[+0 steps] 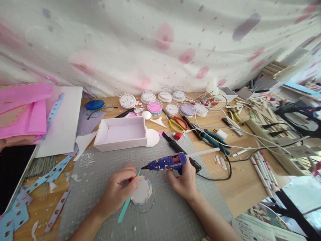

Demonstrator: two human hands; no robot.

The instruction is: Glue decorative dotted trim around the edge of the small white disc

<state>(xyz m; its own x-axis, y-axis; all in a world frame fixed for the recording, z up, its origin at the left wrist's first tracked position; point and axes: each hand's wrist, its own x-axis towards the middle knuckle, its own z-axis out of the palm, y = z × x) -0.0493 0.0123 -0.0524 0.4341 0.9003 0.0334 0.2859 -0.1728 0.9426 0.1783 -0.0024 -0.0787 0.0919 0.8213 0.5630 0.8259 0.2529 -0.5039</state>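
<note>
My left hand (121,182) is closed around teal tweezers (124,211), whose tip points up toward the nozzle of a glue gun. That blue hot glue gun (167,163) is gripped by its handle in my right hand (185,180), nozzle facing left, with a white glue stick (204,152) out of its back. Beneath my left fingers lies a round white paper disc (142,190) with small blue and yellow bits along its edge. A clear ring (149,210) shows around the disc's lower right. Whatever the tweezers' tip holds is too small to make out.
A grey cutting mat (100,201) lies under my hands. Behind it stand a white open box (120,132) and several decorated discs (154,108). Scissors (177,124), a black cutter (175,147), pliers (217,142) and cables lie right; a phone (15,177) and paper scraps lie left.
</note>
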